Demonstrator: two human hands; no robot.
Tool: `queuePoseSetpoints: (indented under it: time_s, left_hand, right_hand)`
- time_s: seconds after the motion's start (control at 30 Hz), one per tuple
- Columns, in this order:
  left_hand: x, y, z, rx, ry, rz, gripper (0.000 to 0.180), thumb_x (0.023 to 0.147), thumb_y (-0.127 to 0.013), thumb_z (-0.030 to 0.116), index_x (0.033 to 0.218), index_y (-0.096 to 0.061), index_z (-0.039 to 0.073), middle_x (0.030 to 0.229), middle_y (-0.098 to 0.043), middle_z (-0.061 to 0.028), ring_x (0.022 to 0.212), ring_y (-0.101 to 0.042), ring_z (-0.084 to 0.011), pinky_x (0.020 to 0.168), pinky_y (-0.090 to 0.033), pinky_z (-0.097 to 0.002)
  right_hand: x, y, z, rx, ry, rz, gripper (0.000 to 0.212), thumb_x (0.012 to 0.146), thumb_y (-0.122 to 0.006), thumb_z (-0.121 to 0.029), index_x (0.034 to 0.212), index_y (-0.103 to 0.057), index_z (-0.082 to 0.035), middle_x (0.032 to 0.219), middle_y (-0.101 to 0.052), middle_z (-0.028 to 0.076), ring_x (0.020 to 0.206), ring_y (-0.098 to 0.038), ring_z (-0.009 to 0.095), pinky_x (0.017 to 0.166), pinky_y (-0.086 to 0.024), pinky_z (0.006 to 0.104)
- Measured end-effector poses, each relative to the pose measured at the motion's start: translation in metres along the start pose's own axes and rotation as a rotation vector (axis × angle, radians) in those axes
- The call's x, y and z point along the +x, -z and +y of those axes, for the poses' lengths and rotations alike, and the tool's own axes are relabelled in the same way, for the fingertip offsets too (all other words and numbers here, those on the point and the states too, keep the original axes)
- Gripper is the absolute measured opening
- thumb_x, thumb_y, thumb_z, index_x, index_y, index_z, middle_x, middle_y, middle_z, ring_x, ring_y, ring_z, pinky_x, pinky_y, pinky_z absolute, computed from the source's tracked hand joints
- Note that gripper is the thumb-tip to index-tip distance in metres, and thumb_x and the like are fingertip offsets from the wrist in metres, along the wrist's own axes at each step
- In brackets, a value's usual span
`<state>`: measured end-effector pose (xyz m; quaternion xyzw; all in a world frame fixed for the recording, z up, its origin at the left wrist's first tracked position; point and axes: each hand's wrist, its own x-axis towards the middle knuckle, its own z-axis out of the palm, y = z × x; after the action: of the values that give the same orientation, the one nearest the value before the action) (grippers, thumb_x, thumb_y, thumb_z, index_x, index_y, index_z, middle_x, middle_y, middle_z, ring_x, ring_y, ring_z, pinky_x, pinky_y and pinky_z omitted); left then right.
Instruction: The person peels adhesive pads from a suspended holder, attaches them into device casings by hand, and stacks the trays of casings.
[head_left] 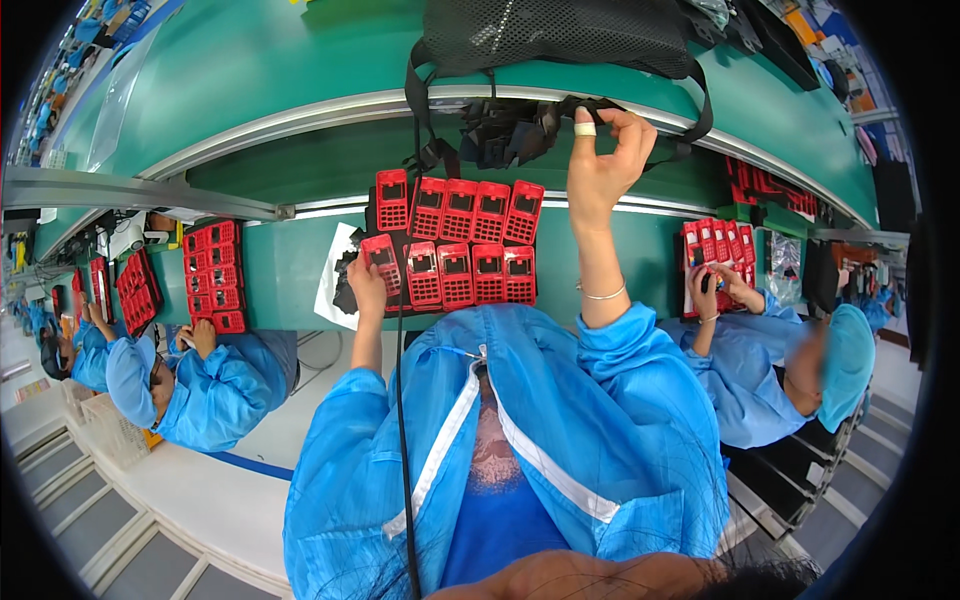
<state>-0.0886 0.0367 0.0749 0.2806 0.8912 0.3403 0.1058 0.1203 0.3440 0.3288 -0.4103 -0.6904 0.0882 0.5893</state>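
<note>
On the green bench before me lie several red handset housings [457, 210] with keypad holes and dark screen windows, set in two rows. My left hand [367, 288] is closed on the lower edge of a tilted red handset housing [381, 254] at the left end of the near row. Next to it are a white sheet [327, 300] and a crumpled black piece [343, 291], partly hidden. My right hand [606, 160] reaches up to the shelf's edge, thumb and finger pinched on black strips [520, 136] that hang there in a bunch. A white band wraps the thumb.
A black mesh bag [560, 35] with straps lies on the green upper shelf [300, 60], above a metal rail [340, 106]. A black cable [402, 400] runs down in front of me. Co-workers sit left and right with more red housings [213, 270].
</note>
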Motion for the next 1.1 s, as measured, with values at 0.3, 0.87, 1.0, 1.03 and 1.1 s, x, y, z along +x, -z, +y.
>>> queuePoseSetpoints:
  time_s: [0.3, 0.87, 1.0, 1.03, 1.1]
  left_hand:
    - [0.007, 0.0, -0.012, -0.199, 0.092, -0.133, 0.039, 0.094, -0.056, 0.005, 0.133, -0.057, 0.0, 0.12, -0.058, -0.0242, 0.112, -0.057, -0.038, 0.097, -0.045, -0.0416]
    - [-0.041, -0.028, 0.103, -0.723, 0.134, -0.444, 0.054, 0.094, -0.055, -0.003, 0.145, -0.037, 0.0, 0.141, -0.049, -0.014, 0.132, -0.047, -0.0233, 0.112, -0.035, -0.036]
    - [-0.06, -0.092, 0.146, -0.647, 0.138, -0.607, 0.051, 0.093, -0.059, 0.001, 0.14, -0.04, 0.0, 0.135, -0.054, -0.0159, 0.127, -0.052, -0.0246, 0.109, -0.039, -0.0362]
    - [-0.064, -0.113, 0.152, -0.638, 0.119, -0.653, 0.05, 0.093, -0.06, 0.002, 0.139, -0.041, 0.0, 0.133, -0.055, -0.0162, 0.124, -0.053, -0.0251, 0.107, -0.04, -0.0364]
    - [-0.073, -0.152, 0.173, -0.688, 0.104, -0.716, 0.05, 0.092, -0.062, 0.002, 0.137, -0.042, 0.0, 0.129, -0.057, -0.0164, 0.122, -0.055, -0.0255, 0.105, -0.043, -0.0376]
  right_hand:
    - [-0.04, 0.012, 0.014, 0.62, -0.391, 0.007, 0.064, 0.092, -0.067, -0.001, 0.148, -0.035, -0.002, 0.11, -0.047, 0.005, 0.081, -0.05, 0.006, 0.073, -0.042, 0.0207]
    - [-0.238, 0.081, 0.208, 0.195, -0.979, -0.448, 0.042, 0.102, -0.057, -0.033, 0.124, -0.06, 0.002, 0.109, -0.068, 0.014, 0.099, -0.061, 0.019, 0.09, -0.048, 0.0334]
    - [-0.219, 0.135, 0.282, 0.168, -1.031, -0.421, 0.041, 0.101, -0.059, -0.031, 0.125, -0.061, 0.002, 0.108, -0.067, 0.009, 0.096, -0.058, 0.015, 0.086, -0.047, 0.0305]
    - [-0.218, 0.148, 0.306, 0.143, -1.058, -0.411, 0.041, 0.101, -0.06, -0.032, 0.125, -0.061, 0.002, 0.108, -0.067, 0.009, 0.096, -0.058, 0.015, 0.085, -0.047, 0.0308]
    - [-0.21, 0.168, 0.34, 0.121, -1.068, -0.415, 0.041, 0.101, -0.059, -0.032, 0.123, -0.063, 0.003, 0.107, -0.068, 0.009, 0.095, -0.059, 0.014, 0.085, -0.048, 0.03]
